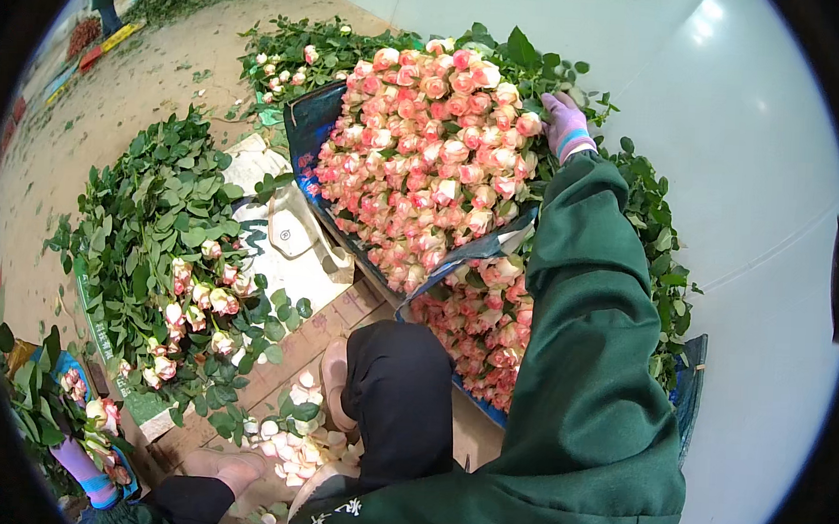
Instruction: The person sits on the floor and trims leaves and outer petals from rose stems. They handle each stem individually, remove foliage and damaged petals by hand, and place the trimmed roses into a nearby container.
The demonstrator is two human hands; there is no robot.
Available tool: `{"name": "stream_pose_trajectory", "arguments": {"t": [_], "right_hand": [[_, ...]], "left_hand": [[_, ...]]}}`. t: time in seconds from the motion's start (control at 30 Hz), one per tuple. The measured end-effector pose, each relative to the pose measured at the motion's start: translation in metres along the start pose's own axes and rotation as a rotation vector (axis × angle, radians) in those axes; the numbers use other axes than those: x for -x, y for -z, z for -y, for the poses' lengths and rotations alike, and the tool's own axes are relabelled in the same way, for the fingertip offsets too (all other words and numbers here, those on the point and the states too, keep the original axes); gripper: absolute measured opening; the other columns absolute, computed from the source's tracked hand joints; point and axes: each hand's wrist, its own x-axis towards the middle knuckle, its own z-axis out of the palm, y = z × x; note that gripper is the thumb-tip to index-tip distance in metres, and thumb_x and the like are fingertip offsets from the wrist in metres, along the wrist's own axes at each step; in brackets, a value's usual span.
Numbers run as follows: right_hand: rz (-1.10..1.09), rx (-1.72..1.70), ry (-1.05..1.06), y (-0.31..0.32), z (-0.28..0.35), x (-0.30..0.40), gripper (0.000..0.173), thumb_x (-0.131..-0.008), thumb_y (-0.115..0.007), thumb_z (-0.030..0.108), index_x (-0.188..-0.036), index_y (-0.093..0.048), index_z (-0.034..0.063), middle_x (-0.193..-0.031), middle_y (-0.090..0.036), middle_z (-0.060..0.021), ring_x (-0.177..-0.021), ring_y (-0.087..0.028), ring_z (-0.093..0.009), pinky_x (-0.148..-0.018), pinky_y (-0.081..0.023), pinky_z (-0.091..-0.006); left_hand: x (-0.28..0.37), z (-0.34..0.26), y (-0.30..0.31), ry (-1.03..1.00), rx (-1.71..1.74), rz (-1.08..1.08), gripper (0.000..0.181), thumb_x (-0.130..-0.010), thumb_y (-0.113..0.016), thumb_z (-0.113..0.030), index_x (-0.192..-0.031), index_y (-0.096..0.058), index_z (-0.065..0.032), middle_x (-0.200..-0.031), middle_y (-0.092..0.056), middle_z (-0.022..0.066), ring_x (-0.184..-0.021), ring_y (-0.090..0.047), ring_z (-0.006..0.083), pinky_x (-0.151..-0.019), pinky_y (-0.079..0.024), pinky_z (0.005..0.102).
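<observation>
My right hand (566,124), in a purple glove with a blue band, reaches over the far right edge of a large mass of pink-and-white roses (431,150). Its fingers touch leaves and outer blooms there; whether they grip a stem is hidden. A dark blue wrap (313,127) encloses these roses. Nearer to me, a second wrapped batch of pink roses (483,328) lies partly behind my right sleeve. At the lower left, my left hand (81,461), gloved alike, is among leafy rose stems (34,407) and pinkish blooms (104,417). Foliage covers its fingers.
Leafy cut roses (155,208) lie on a green-edged sheet to the left, beside a white printed sack (287,235). Loose petals (299,439) litter the boards by my feet. More roses (288,59) lie beyond. A pale wall (745,206) borders the right; a person (106,2) stands far off.
</observation>
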Motion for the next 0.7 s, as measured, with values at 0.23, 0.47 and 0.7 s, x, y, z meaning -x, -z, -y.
{"name": "stream_pose_trajectory", "arguments": {"t": [0.23, 0.47, 0.7], "right_hand": [[0.241, 0.195, 0.068, -0.023, 0.025, 0.034, 0.049, -0.08, -0.063, 0.017, -0.124, -0.046, 0.0033, -0.117, -0.054, -0.01, -0.106, -0.051, -0.02, -0.088, -0.041, -0.0301], [0.269, 0.892, 0.405, -0.069, 0.083, 0.102, 0.049, -0.082, -0.058, 0.024, -0.125, -0.046, 0.0038, -0.121, -0.053, -0.0093, -0.103, -0.054, -0.017, -0.085, -0.044, -0.0289], [1.685, 0.419, 0.333, -0.233, 0.03, 0.393, 0.051, -0.085, -0.053, 0.037, -0.122, -0.048, 0.0028, -0.112, -0.058, -0.0101, -0.097, -0.057, -0.017, -0.082, -0.044, -0.0282]], "left_hand": [[0.001, -0.001, 0.002, -0.021, 0.049, -0.018, 0.039, -0.085, -0.05, -0.031, -0.109, -0.049, 0.0008, -0.086, -0.059, 0.0137, -0.074, -0.059, 0.0281, -0.066, -0.049, 0.04], [0.043, -0.029, -0.001, -0.031, 0.302, 0.053, 0.042, -0.087, -0.05, -0.033, -0.111, -0.048, 0.0015, -0.087, -0.059, 0.0142, -0.075, -0.059, 0.0284, -0.067, -0.049, 0.0405], [0.084, -0.012, -0.061, 0.066, 0.778, 0.41, 0.039, -0.091, -0.042, -0.025, -0.122, -0.041, -0.0018, -0.11, -0.053, 0.0153, -0.092, -0.056, 0.0274, -0.076, -0.049, 0.0413]]}}
